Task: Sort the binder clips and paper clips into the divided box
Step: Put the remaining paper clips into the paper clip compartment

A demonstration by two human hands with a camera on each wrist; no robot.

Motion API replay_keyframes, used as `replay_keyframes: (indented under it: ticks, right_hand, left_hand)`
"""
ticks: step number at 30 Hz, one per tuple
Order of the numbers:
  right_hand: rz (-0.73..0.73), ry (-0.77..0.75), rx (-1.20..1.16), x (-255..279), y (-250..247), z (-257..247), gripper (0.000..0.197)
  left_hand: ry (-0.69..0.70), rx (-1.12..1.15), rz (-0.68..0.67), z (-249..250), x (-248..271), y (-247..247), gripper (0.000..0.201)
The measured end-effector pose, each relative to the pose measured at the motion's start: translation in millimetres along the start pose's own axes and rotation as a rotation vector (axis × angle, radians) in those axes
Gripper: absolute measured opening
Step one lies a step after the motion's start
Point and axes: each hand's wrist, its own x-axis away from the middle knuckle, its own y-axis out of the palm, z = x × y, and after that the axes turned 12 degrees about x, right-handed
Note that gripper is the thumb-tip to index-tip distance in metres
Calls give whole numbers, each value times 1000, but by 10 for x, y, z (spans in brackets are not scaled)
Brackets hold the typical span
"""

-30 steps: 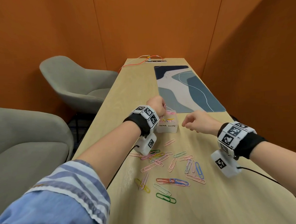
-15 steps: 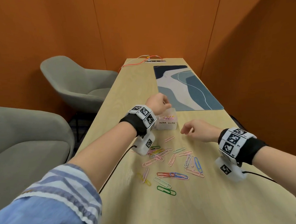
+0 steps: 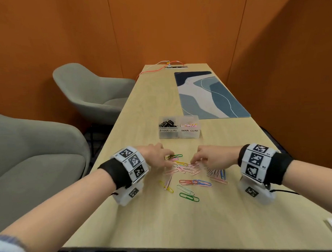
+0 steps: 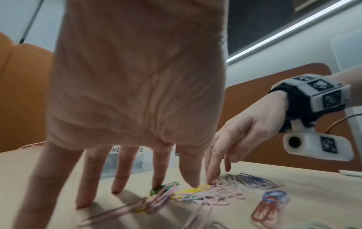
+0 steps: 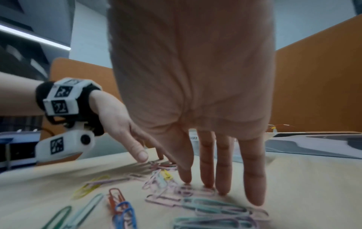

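Observation:
A clear divided box (image 3: 179, 135) stands mid-table; its left half, labelled BINDER CLIPS, holds black binder clips (image 3: 167, 123), and its right half, labelled PAPER CLIPS, holds pale paper clips (image 3: 188, 124). Nearer me lies a spread of coloured paper clips (image 3: 183, 168). My left hand (image 3: 156, 156) is down on the pile's left side, its straight fingers (image 4: 156, 178) touching the clips (image 4: 195, 195). My right hand (image 3: 209, 157) is on the right side, its straight fingertips (image 5: 207, 181) pressing on pink clips (image 5: 188, 192). Neither hand visibly holds anything.
Loose clips lie nearer me: a green one (image 3: 189, 197), a red and blue chain (image 3: 195, 182), a yellow one (image 3: 167, 186). A blue patterned desk mat (image 3: 207, 94) lies behind the box. Two grey chairs (image 3: 90, 90) stand left of the table. A cabled socket strip (image 3: 175, 66) sits at the far end.
Both hands have drawn back from the box towards me and come down onto the clip pile. The box, earlier partly covered by the left hand, now shows fully.

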Motion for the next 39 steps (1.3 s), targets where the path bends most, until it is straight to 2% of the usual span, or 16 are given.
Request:
replay_keyframes:
  ticks: [3, 4, 7, 9, 11, 15, 20, 25, 31, 35, 39]
  right_hand:
    - [29, 90, 10, 185, -23, 124, 41]
    - [-1, 134, 30, 235, -7, 178, 48]
    - [-185, 245, 26, 347, 105, 261, 92]
    - [-201, 245, 69, 356, 183, 212, 106]
    - [-142, 223, 115, 301, 207, 145, 101]
    - [-42, 163, 73, 165, 135, 71, 75]
    - [166, 142, 109, 36, 87, 20, 45]
    - [237, 116, 182, -102, 56, -21, 19]
    - [217, 98, 354, -208, 43, -76, 20]
    - [219, 93, 455, -248, 36, -90, 22]
    - [227, 101, 446, -273, 13, -58, 24]
  left_hand:
    - [108, 93, -16, 112, 112, -18, 56]
    - [121, 115, -24, 126, 144, -29, 60]
    - [33, 51, -72, 97, 207, -3, 97]
    - [-5, -56, -82, 100, 218, 59, 111]
    - [2, -97, -44, 136, 183, 102, 108]
    - [79, 15, 49, 165, 83, 47, 79]
    - [139, 40, 106, 128, -10, -51, 62]
    - [186, 23, 147, 160, -112, -91, 46]
    - [225, -46, 225, 214, -197, -77, 24]
    - [236, -71, 230, 204, -239, -86, 22]
    - [232, -9, 203, 168, -267, -122, 22]
